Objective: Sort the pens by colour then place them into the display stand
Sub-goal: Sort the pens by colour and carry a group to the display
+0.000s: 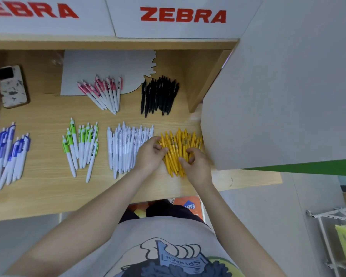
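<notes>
- The pens lie on the wooden table (48, 196) in six separate piles by colour — blue pens (8, 152), green pens (81, 148), white pens (126, 146), pink pens (105, 92), black pens (158, 95) and yellow pens (178, 148) — so the sorting looks finished.
- The left hand (150, 154) and right hand (196, 166) flank the yellow pile, fingers curled inward against its two sides, apparently gathering it into one bundle for lifting.
- The grey card panels (278, 86) printed ZEBRA, behind and to the right, may be the display stand; no pens show in them yet.
- A phone (12, 86) lies at the far left, well apart.
</notes>
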`<control>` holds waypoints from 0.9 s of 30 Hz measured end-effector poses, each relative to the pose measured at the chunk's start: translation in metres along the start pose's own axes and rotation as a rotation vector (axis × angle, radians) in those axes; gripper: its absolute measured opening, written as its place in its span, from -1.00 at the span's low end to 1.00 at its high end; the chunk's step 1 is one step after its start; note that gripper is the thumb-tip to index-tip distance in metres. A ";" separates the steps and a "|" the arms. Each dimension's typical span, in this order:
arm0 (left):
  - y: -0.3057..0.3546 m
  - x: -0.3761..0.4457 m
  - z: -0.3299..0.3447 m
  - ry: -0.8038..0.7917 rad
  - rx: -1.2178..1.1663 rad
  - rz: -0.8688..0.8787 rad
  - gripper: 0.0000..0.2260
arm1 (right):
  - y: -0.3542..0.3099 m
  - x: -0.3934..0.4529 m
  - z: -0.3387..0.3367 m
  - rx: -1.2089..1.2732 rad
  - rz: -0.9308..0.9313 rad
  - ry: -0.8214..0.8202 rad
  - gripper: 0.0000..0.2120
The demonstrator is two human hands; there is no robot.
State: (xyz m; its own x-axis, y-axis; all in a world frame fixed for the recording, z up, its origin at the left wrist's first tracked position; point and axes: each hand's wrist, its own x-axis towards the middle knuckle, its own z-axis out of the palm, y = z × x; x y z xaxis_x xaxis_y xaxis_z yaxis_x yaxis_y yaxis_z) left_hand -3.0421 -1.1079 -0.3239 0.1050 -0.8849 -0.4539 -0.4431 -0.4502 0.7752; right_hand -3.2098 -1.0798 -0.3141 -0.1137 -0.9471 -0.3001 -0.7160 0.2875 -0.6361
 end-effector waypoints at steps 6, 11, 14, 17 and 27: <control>0.003 -0.001 -0.010 -0.193 0.073 0.021 -0.49 | -0.008 0.006 0.000 -0.017 0.054 -0.014 -0.63; 0.003 -0.016 -0.042 -0.019 0.002 0.073 -0.65 | -0.033 0.001 -0.003 0.038 0.010 0.066 -0.64; -0.025 -0.027 -0.093 0.267 0.070 0.144 -0.73 | -0.072 0.001 0.009 0.152 -0.059 0.021 -0.70; -0.083 -0.039 -0.161 0.511 0.307 0.180 -0.66 | -0.124 -0.001 0.042 0.235 -0.133 -0.150 -0.75; -0.233 -0.041 -0.302 0.301 0.940 -0.026 -0.40 | -0.263 -0.028 0.220 0.210 -0.201 -0.717 -0.66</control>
State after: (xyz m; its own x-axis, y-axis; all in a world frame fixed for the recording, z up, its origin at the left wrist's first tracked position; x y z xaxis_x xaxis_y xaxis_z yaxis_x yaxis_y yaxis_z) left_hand -2.6740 -1.0026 -0.3534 0.2893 -0.9282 -0.2339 -0.9507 -0.3071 0.0427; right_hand -2.8672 -1.0977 -0.2948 0.5300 -0.6806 -0.5059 -0.5218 0.2086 -0.8272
